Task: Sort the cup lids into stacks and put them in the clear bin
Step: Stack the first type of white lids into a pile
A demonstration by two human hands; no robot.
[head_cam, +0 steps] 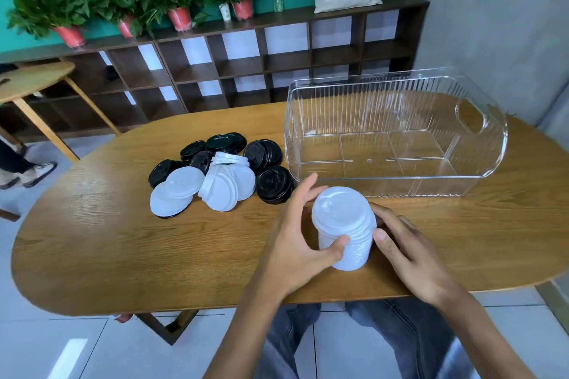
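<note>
White lid stack [345,228]: upright on the tabletop [123,255] close to the near edge, right of centre, long axis vertical with a slight lean, top lid facing up. Left hand [295,243] wraps it from the left, thumb across the front of the lower lids, fingers reaching round the far side. Right hand [409,252] presses in from the right, thumb tip against the stack's side, fingers partly hidden behind it. Both hands closed on the stack.

Clear bin [397,135]: toward the far right corner, ribbed walls, oval handle cut-out in its right end, low dividers on the floor, no lids inside. Its near wall stands just beyond the stack, near but apart.

Loose lids: mixed heap at mid-tabletop, left of the bin. Black lids [264,152] mostly at the back and right, some in short leaning piles; white lids [221,186] in front, overlapping, several tipped on edge. One black pile [275,184] sits between heap and bin, close to the left hand's fingertips.

Open room: left end and near-left edge bare; strip along the near edge right of the hands also bare.

Beyond the far edge: cubby shelf [234,71] with potted plants [129,0] on top.
</note>
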